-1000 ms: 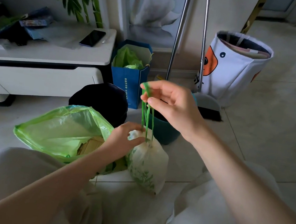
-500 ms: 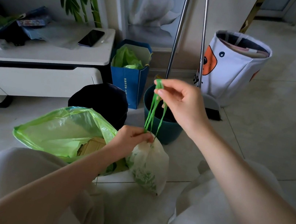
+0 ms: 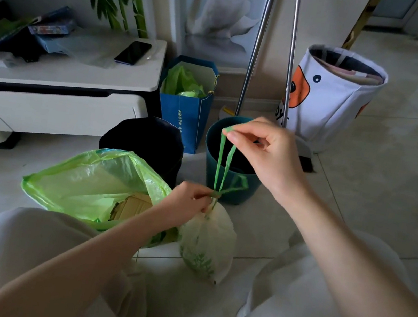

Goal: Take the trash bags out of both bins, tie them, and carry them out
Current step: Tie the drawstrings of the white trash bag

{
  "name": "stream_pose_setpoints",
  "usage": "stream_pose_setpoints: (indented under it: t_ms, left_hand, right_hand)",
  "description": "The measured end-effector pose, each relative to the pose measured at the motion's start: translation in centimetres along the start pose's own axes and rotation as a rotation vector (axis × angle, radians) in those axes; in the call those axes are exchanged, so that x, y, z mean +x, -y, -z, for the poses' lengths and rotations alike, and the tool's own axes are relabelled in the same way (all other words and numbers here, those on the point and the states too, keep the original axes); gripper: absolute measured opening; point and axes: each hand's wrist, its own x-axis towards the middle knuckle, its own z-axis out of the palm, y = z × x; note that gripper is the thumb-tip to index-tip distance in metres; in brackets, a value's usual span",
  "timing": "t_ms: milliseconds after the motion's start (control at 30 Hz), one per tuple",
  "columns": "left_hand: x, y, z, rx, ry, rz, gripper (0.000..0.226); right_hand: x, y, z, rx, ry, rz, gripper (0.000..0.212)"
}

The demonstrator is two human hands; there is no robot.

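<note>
— On the tiled floor (image 3: 357,207) between the knees, why does the wide green plastic trash bag (image 3: 89,189) gape open?
— Untied, I judge; it waits its turn beside the small white drawstring trash bag (image 3: 207,242).
— And the hands?
— Left hand (image 3: 188,201) pinches the neck; right hand (image 3: 266,150) fingers (image 3: 235,135) grip the green drawstring loop (image 3: 225,160), pulling upward to cinch.
— The knot?
— Hidden under fingertips.

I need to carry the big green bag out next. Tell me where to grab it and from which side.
Grip the big green bag by its open rim, gathering the raised edge nearest the black bin. Come from above. The bag lies slumped on the floor, mouth gaping toward the person with cardboard showing inside, so bunching the rim shut first should keep the contents in. Its drawstring is not clearly visible.
</note>
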Motion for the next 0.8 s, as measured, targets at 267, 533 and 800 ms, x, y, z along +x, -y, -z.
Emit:
stream_pose_setpoints:
  t_ms: [267, 533, 800]
  left_hand:
    - [-0.4, 0.0, -0.4, 0.102, 0.056, -0.083, 0.018]
    - [-0.4, 0.3, 0.5, -0.115, 0.064, -0.023, 0.025]
    - [-0.3, 1.5, 1.5, -0.254, -0.059, 0.078, 0.032]
  right_hand:
    - [0.4, -1.0, -1.1, 0.053, 0.117, -0.095, 0.017]
    - [-1.2, -4.0, -2.8, -0.505, 0.704, -0.411, 0.051]
    - [-2.0, -4.1, -1.5, -0.485, 0.661, -0.326, 0.030]
